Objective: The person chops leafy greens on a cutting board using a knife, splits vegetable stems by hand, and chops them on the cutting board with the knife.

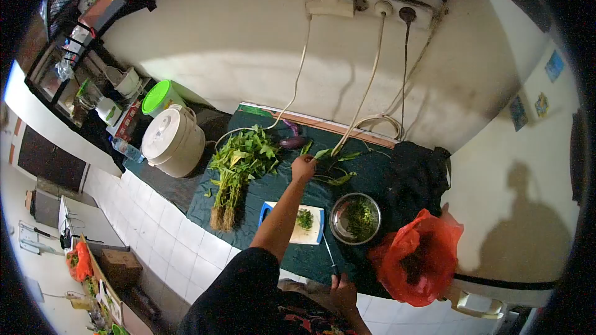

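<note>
My left hand reaches across the table with its fingers closed at a green leaf; the fingertips are small in view. More loose leafy stems lie to its right. Down near my body, my right hand grips the dark handle of a knife, whose blade points away from me beside the board. Chopped greens sit on a white cutting board with blue ends, partly covered by my left forearm. A metal bowl right of the board holds more chopped greens.
Left of my arm lies a rooted bunch of leafy greens, with a purple eggplant behind. A white lidded bucket stands far left. An open red plastic bag is at right. Cables hang from wall sockets to the table.
</note>
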Demonstrator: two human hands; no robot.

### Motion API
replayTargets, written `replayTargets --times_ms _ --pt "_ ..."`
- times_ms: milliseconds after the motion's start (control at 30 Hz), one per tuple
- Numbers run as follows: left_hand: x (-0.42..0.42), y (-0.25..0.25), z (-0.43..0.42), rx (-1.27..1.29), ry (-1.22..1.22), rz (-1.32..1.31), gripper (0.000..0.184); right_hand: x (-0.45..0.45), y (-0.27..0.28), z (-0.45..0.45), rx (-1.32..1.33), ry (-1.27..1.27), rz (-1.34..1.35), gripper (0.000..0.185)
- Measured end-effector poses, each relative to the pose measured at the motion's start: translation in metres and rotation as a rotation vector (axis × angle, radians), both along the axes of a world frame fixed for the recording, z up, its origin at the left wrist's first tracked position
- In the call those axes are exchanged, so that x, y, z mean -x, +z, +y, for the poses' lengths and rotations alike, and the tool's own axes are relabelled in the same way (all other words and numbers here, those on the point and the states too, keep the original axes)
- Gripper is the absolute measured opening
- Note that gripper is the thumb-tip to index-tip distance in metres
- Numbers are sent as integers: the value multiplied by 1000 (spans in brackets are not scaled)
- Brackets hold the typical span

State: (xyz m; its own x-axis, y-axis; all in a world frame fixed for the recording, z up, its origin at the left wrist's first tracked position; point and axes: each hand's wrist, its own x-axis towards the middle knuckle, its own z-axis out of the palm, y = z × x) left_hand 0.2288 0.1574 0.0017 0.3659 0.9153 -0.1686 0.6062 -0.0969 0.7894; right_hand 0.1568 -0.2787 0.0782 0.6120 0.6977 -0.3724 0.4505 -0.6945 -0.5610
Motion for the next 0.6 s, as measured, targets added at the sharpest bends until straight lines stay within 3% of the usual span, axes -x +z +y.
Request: replayTargets --times_ms 33,100,133,200,233,333,433,467,500,533,600 --pt "12 -3 5 -9 4 5 28 4 -11 -2 -9 4 5 39" --pt "41 -8 6 245 -3 -385 20 11 -38 -10 -22 97 -246 41" --pt "54 5 1 265 -37 -530 17 9 -23 -2 -29 102 -243 41" --pt "82 46 -20 323 -9 -578 18 0 6 19 -3 2 77 45" --pt "95 59 -28 390 16 -631 19 -1 6 25 -7 12 77 45" --pt "132 76 -40 344 -42 -628 24 -2 -21 38 -118 30 -18 50" --pt "156 100 -64 302 -10 -697 31 -3 -50 40 15 58 -26 48" --pt "165 110 -75 283 -7 -664 31 -4 -50 44 131 183 -259 44" --pt "173 125 -86 264 -5 -630 32 -4 -45 51 245 304 -492 39" --pt "181 142 -98 305 -32 -641 32 -7 -19 63 235 307 -494 39" --pt "195 155 -117 280 -98 -638 31 -17 56 98 -211 236 -206 31"
